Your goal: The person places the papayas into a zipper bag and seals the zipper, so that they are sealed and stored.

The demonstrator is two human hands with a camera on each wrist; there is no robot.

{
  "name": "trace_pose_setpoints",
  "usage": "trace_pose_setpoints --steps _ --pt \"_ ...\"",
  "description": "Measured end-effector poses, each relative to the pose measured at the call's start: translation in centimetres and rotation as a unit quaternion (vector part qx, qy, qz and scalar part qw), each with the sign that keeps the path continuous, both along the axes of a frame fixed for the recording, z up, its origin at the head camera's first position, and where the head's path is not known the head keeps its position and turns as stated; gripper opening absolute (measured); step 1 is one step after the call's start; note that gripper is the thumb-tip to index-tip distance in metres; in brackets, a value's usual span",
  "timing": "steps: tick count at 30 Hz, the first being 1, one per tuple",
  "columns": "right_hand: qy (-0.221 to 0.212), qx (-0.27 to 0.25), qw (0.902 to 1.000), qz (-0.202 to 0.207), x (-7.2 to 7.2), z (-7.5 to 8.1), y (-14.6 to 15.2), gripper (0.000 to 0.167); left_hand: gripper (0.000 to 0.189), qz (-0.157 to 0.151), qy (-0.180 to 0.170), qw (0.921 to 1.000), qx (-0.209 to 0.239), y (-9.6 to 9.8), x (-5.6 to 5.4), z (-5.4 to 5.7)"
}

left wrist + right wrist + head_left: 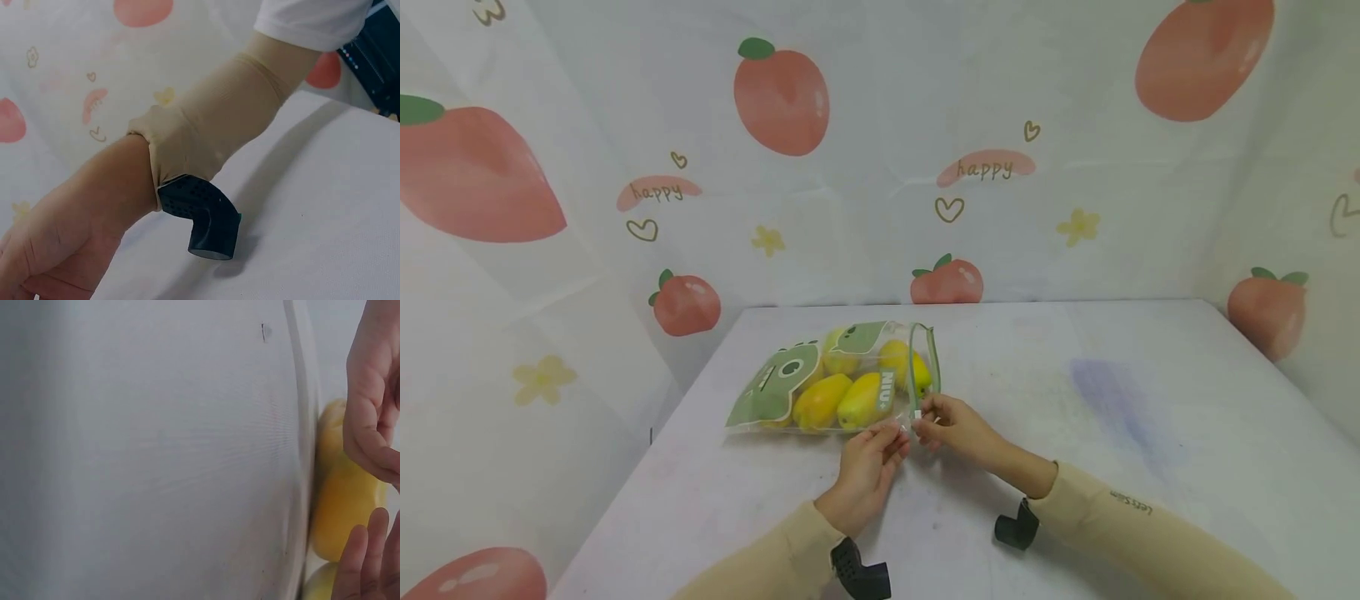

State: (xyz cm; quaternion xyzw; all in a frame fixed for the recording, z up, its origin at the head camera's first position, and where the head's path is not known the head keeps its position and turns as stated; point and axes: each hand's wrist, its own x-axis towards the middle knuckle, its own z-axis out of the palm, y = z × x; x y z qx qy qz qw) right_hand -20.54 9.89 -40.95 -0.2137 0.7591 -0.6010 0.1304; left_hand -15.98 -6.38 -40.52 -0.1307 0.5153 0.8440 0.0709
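Note:
A clear zip bag [760, 404] printed with a green cartoon creature lies on the table, its open-end strip to the right. Inside it are several yellow, mango-like fruits [822, 402], also visible as a yellow fruit [340, 515] in the right wrist view. My left hand [867, 475] pinches the bag's near corner beside the zip end. With thumb and fingers, my right hand [958, 429] pinches the near end of the green zip strip [913, 367], at the small white slider [917, 414]. The left wrist view shows mostly the back of my left hand [62, 234].
The white table [1075, 533] carries a faint purple stain [1112, 400] on the right. Behind it hangs a white backdrop [865, 225] with peach prints. A black wrist camera [1017, 527] sits under the right sleeve, another black wrist camera [861, 571] under the left.

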Motion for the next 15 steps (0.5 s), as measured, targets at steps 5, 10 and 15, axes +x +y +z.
trace_pose_setpoints --steps 5,10,15 --pt "-0.019 -0.008 0.9998 0.005 0.07 0.19 0.10 0.020 0.023 0.009 0.000 0.9999 -0.005 0.09 -0.07 -0.02" --pt "-0.087 -0.047 0.9950 -0.013 0.13 0.34 -0.05 0.016 0.026 0.012 0.004 0.9999 -0.011 0.19 -0.01 -0.07" --pt "-0.129 -0.074 0.9880 -0.043 0.11 0.47 -0.38 0.013 0.025 0.014 0.013 0.9997 -0.014 0.23 0.04 -0.20"
